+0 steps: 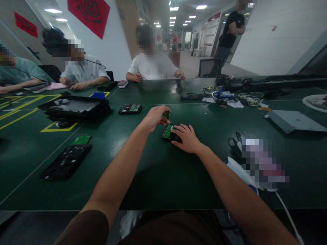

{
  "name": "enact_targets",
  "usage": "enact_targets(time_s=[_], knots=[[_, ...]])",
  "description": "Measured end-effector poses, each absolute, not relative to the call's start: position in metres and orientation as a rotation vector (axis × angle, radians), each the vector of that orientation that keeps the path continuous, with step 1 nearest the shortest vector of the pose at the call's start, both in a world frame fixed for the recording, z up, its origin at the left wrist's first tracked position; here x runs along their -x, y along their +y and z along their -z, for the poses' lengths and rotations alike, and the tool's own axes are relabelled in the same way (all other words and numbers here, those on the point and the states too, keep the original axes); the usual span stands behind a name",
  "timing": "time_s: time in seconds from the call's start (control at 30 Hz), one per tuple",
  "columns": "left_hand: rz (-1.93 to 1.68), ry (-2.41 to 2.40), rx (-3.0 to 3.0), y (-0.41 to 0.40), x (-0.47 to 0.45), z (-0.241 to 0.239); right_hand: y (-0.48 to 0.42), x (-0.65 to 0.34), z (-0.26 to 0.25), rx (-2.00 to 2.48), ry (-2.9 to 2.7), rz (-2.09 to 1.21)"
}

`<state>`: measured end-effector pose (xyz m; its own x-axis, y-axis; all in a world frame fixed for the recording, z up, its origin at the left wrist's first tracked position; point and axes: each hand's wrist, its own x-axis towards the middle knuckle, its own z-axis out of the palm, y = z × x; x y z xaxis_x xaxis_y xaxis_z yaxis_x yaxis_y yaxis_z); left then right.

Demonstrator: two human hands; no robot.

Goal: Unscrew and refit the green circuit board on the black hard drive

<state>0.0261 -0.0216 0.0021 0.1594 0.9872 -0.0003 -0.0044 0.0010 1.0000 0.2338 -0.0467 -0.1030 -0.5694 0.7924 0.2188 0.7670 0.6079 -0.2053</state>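
Note:
A small black hard drive [169,133] with a green circuit board on top lies on the dark green table [158,170] in front of me. My right hand [187,137] rests flat on its right side, fingers spread over it. Just above the drive's far left corner, my left hand [155,118] is closed round a small tool [166,114] with a yellowish handle, its tip pointing down at the board.
A second hard drive [130,109] lies further back. Left are a black tray [74,107], a loose green board [81,139] and a black frame [66,161]. Cables and a bowl [222,97] sit at the back right, a grey plate [293,120] right. Several people sit opposite.

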Motion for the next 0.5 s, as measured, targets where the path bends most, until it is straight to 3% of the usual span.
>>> enact_targets(time_s=[0.5], knots=[[-1.154, 1.131, -1.335, -0.0211, -0.0252, -0.0018, -0.0478, -0.2334, 0.1016, 1.278, -2.542, -0.149]])
